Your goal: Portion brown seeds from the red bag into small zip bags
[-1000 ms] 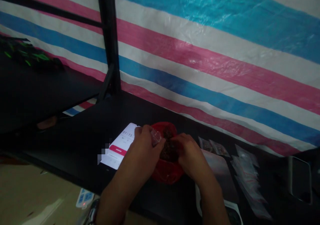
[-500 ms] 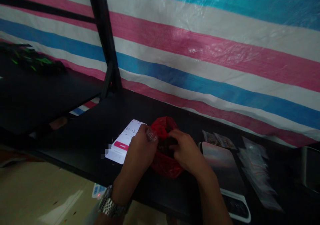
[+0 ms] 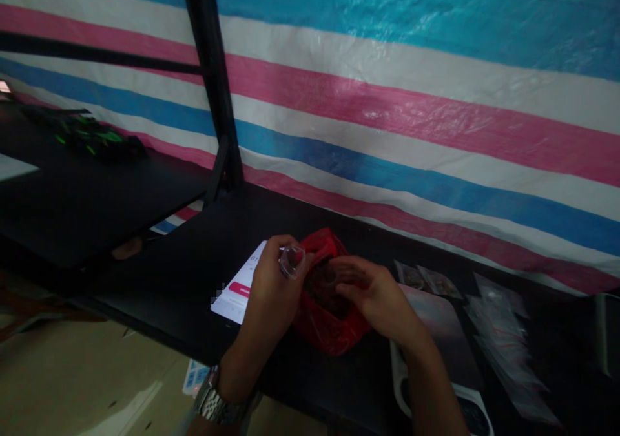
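Note:
My left hand is closed on a small clear plastic bag, whose mouth gapes towards the right. Beside it stands a red plastic bag, its top spread wide around dark brown contents too dim to identify. My right hand reaches over the red bag's mouth from the right, fingers stretched towards the contents and thumb apart. Whether the fingertips touch any of the contents, I cannot tell. Partly behind my left hand lies a lit phone with a red button on its screen.
A flat scale lies beneath my right forearm. Behind it are small filled bags; a pile of clear zip bags is further right. A dark frame post rises before the striped sheet. A green-and-black model car sits far left.
The view has shifted, so the scene sits slightly lower and further right. My left hand has turned the clear bag's mouth more into view. My right fingers have straightened over the red bag.

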`<state>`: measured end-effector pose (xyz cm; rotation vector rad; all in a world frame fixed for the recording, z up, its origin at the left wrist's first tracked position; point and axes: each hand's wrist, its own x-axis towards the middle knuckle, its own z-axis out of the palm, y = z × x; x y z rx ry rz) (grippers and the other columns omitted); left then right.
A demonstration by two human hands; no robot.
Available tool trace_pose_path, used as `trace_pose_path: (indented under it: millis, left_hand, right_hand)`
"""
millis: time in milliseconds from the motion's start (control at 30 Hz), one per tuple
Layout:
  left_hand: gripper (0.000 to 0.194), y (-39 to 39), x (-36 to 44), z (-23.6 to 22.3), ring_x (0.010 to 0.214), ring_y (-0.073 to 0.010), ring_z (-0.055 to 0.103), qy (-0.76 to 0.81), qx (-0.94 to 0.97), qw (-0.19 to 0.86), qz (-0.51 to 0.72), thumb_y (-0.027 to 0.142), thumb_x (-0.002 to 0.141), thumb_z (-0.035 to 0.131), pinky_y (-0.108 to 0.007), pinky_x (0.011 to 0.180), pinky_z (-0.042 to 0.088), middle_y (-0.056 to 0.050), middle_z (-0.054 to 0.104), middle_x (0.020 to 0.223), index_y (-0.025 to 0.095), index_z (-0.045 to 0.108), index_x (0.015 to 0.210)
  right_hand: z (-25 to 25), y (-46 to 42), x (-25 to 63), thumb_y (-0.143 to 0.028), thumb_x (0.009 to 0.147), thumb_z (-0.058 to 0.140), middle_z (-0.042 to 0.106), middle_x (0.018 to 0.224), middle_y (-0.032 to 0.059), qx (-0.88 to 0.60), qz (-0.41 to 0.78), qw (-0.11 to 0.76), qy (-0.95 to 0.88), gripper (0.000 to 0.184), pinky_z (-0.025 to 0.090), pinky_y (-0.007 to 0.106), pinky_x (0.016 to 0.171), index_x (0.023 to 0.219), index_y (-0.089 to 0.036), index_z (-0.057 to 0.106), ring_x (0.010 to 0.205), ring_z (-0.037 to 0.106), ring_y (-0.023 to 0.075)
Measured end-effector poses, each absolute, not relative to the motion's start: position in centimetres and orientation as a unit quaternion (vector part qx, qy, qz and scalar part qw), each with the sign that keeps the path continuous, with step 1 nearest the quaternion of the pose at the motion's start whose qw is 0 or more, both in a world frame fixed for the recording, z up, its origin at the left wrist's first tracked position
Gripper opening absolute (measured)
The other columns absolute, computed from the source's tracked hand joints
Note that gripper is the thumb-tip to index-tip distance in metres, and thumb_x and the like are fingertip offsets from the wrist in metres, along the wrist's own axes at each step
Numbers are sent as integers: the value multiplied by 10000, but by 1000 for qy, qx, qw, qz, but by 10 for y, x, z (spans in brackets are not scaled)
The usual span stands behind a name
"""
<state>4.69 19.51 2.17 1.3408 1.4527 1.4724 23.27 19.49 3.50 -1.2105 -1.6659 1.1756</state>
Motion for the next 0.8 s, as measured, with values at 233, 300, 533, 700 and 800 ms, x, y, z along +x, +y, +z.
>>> trace_pose_path:
  millis: [233, 300, 533, 700, 800]
  left_hand:
    - [139, 188, 55, 20, 866, -210, 681, 559, 588, 349, 470, 286, 947, 621, -324, 764, 495, 7, 697, 935, 264, 602, 1083]
    - [128, 187, 59, 18, 871, -227, 693, 555, 605, 356, 447, 293, 970, 592, -343, 766, 493, -10, 710, 952, 264, 593, 1094]
    - [207, 188, 66, 14, 1023, -286, 732, 522, 618, 385, 445, 259, 977, 534, -418, 857, 524, -97, 742, 1112, 234, 564, 1180]
    - [234, 189, 68, 11, 1004, -288, 737, 522, 610, 391, 449, 209, 945, 550, -424, 851, 537, -97, 745, 1108, 233, 558, 1178]
    - [242, 188, 68, 11, 1010, -277, 738, 514, 606, 395, 462, 210, 956, 558, -419, 866, 548, -91, 746, 1121, 231, 560, 1196]
  right_hand:
    - [55, 190, 247, -225, 815, 751, 826, 1145, 72, -450, 465, 471, -600, 319, 611, 392, 980, 1133, -240, 734, 1071, 780, 233]
    - [59, 187, 244, -230, 836, 741, 821, 1135, 65, -462, 450, 474, -599, 321, 619, 377, 943, 1156, -248, 725, 1047, 780, 229]
    - [59, 181, 220, -28, 891, 589, 738, 1243, 29, -449, 279, 420, -738, 385, 528, 340, 1083, 1106, -282, 782, 1188, 690, 179]
    - [61, 175, 215, 20, 926, 504, 730, 1293, 35, -447, 218, 388, -776, 495, 515, 380, 1131, 1202, -302, 758, 1231, 673, 180]
    - [63, 173, 214, 2, 962, 484, 746, 1284, 44, -434, 160, 389, -796, 491, 508, 419, 1144, 1248, -304, 742, 1243, 672, 195]
